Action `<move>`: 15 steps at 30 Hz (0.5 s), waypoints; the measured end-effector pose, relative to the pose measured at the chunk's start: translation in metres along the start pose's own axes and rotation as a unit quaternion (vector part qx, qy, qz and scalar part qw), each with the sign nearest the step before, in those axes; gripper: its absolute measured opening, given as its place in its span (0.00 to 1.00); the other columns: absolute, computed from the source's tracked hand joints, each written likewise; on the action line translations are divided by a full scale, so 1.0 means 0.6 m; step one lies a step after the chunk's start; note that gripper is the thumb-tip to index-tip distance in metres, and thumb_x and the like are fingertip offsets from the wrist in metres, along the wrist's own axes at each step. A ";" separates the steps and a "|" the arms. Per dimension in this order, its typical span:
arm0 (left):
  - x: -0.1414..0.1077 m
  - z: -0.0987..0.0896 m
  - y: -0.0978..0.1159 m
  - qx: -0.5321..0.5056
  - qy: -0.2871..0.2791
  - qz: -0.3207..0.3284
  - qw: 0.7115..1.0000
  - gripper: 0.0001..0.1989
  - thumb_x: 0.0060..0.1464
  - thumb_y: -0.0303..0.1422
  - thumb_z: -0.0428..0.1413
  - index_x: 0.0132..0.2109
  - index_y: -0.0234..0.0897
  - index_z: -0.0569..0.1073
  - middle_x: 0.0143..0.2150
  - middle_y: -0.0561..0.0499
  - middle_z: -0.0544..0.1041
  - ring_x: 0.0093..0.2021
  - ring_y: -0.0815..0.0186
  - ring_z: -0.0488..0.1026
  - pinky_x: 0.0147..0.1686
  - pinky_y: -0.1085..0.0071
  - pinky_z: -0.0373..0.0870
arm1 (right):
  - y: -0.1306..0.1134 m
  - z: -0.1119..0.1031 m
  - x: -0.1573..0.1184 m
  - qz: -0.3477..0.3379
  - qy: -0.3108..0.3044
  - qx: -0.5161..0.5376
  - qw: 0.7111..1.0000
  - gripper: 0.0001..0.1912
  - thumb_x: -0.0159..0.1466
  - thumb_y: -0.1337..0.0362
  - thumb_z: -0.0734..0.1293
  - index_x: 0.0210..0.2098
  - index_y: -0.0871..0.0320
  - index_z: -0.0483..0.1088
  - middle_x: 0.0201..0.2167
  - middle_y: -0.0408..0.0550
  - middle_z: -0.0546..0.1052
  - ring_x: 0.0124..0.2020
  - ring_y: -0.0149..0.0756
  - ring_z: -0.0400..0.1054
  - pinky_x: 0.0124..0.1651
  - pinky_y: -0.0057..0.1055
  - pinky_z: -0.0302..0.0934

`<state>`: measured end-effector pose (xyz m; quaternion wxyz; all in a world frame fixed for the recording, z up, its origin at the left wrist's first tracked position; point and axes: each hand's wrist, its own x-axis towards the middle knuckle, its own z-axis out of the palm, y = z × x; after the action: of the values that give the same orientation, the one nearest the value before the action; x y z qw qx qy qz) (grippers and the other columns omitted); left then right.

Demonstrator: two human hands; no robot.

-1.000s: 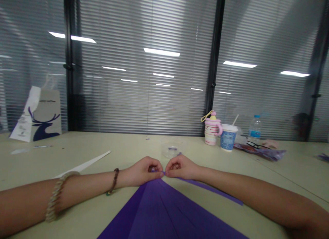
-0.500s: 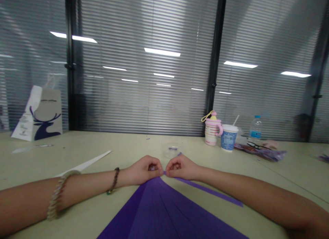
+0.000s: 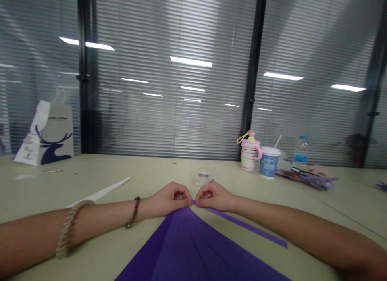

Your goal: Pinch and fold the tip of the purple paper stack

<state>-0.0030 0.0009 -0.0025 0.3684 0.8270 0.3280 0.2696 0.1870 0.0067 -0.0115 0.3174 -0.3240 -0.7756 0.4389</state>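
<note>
A purple paper sheet (image 3: 193, 248) lies on the beige table (image 3: 151, 176), its far tip pointing away from me. My left hand (image 3: 167, 200) and my right hand (image 3: 211, 197) meet at that tip, both pinching the paper between thumb and fingers. A narrow purple strip (image 3: 250, 229) runs from the tip toward the right, under my right forearm. Two bracelets sit on my left arm.
A clear plastic cup (image 3: 202, 175) stands just beyond my hands. At the right are a pink striped mug (image 3: 249, 155), a paper cup with a straw (image 3: 268, 161), a water bottle (image 3: 300, 151) and glasses (image 3: 301, 171). A white paper strip (image 3: 104, 189) and a deer-print bag (image 3: 50, 134) are at the left.
</note>
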 end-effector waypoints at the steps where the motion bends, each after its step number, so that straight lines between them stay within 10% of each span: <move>1: 0.000 0.000 0.001 0.000 0.001 -0.001 1.000 0.13 0.45 0.38 0.53 0.28 0.29 0.70 0.19 0.56 0.64 0.20 0.75 0.57 0.20 0.80 0.52 | 0.001 -0.001 0.001 -0.002 0.000 -0.003 1.000 0.10 0.45 0.63 0.68 0.24 0.65 0.69 0.17 0.40 0.67 0.18 0.20 0.56 0.22 0.20 0.51; 15: 0.001 -0.001 -0.001 0.042 0.005 0.026 0.999 0.15 0.48 0.41 0.50 0.28 0.30 0.67 0.20 0.56 0.63 0.22 0.74 0.58 0.22 0.80 0.54 | 0.003 0.000 -0.001 -0.005 -0.001 0.007 1.000 0.11 0.45 0.61 0.68 0.24 0.64 0.69 0.16 0.39 0.66 0.16 0.20 0.54 0.22 0.21 0.50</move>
<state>-0.0029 0.0019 -0.0026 0.3245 0.8485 0.3196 0.2693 0.1877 0.0069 -0.0129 0.3209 -0.3178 -0.7745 0.4429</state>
